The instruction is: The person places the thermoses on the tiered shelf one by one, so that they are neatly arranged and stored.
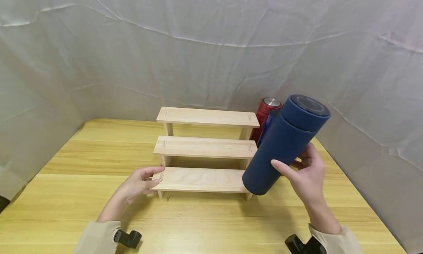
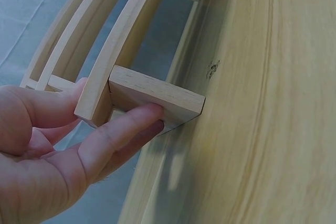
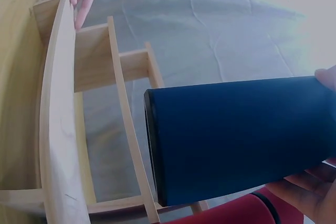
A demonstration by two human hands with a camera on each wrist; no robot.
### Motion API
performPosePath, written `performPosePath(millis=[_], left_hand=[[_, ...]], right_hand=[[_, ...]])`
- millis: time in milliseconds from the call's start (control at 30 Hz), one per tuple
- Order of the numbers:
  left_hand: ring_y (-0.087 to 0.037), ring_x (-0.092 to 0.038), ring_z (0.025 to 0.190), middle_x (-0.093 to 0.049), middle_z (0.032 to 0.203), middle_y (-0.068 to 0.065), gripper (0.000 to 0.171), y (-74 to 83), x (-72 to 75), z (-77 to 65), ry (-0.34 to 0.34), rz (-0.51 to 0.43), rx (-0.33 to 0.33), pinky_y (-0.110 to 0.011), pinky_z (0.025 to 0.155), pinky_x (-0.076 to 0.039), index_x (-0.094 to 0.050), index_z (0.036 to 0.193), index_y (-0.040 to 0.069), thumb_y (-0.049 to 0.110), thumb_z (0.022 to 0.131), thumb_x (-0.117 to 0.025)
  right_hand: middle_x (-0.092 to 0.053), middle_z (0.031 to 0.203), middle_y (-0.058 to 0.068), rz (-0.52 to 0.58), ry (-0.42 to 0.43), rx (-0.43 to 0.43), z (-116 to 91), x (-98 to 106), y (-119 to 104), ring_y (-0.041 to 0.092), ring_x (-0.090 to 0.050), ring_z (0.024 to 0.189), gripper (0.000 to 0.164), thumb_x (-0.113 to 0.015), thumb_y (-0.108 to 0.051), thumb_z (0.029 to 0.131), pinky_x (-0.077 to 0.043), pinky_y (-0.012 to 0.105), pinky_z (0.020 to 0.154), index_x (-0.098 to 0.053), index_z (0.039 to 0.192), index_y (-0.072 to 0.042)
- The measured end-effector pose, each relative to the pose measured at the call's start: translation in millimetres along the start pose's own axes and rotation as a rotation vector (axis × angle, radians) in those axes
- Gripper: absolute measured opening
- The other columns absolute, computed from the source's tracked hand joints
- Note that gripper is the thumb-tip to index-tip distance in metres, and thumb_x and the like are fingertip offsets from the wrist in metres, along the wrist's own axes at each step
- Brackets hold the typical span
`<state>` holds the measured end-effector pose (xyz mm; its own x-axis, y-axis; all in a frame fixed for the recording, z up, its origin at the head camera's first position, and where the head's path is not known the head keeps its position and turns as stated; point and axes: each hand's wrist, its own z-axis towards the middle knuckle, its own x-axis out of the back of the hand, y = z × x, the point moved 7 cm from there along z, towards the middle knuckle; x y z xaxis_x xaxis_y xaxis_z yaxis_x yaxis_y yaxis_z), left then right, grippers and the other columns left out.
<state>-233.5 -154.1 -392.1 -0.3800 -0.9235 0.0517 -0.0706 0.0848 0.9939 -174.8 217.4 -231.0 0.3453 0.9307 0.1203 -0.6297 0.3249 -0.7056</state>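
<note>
A navy insulated flask (image 1: 285,143) is up off the desk (image 1: 198,224), tilted so its dark-topped lid (image 1: 310,104) leans to the far right and its base points near and left, by the right end of the lowest shelf of a three-tier wooden stand (image 1: 201,179); whether the two touch, I cannot tell. The right hand (image 1: 307,173) has its fingers clamped round the lower body, thumb on the near side. The left hand (image 1: 137,184) grips the left end of that lowest shelf. A red flask (image 1: 262,118) and a blue bottle (image 1: 267,129) sit beyond, on the far right. The navy flask looks rigid, fairly heavy and wide for one palm; its matt coat should resist slipping, and a mid-body hold likely balances better than the lid. The stand seems light, easily nudged, so steadying it makes sense.
</note>
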Motion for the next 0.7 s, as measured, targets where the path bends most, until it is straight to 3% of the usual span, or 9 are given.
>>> performPosePath(millis=[300, 500, 700], left_hand=[[-0.02, -0.058, 0.084, -0.045, 0.113, -0.028, 0.046, 0.6, 3.0, -1.0, 0.014, -0.01, 0.009, -0.043, 0.078, -0.051, -0.031, 0.129, -0.014, -0.006, 0.087, -0.048], [-0.019, -0.057, 0.085, -0.042, 0.118, -0.031, 0.046, -0.9, 4.0, -3.7, 0.005, -0.006, -0.001, -0.045, 0.079, -0.049, -0.03, 0.129, -0.015, -0.006, 0.088, -0.047], [-0.019, -0.055, 0.087, -0.038, 0.122, -0.032, 0.046, -1.8, 4.6, -6.0, 0.023, 0.005, 0.001, -0.045, 0.08, -0.049, -0.032, 0.129, -0.013, -0.005, 0.087, -0.049]], right_hand=[[-0.063, 0.093, 0.003, 0.097, -0.044, -0.013, 14.7, -23.9, 3.0, 0.012, -0.061, 0.076, 0.057, -0.069, 0.017, 0.062, -0.052, 0.018, 0.066, -0.054, 0.114, -0.002], [-0.062, 0.095, 0.001, 0.096, -0.067, -0.041, 27.6, -44.2, 6.2, 0.014, -0.06, 0.079, 0.056, -0.071, 0.012, 0.065, -0.052, 0.02, 0.068, -0.051, 0.116, 0.001], [-0.06, 0.097, 0.0, 0.063, -0.087, -0.013, 47.6, -63.0, 9.7, 0.014, -0.059, 0.08, 0.056, -0.073, 0.007, 0.066, -0.052, 0.02, 0.067, -0.048, 0.116, 0.005]])
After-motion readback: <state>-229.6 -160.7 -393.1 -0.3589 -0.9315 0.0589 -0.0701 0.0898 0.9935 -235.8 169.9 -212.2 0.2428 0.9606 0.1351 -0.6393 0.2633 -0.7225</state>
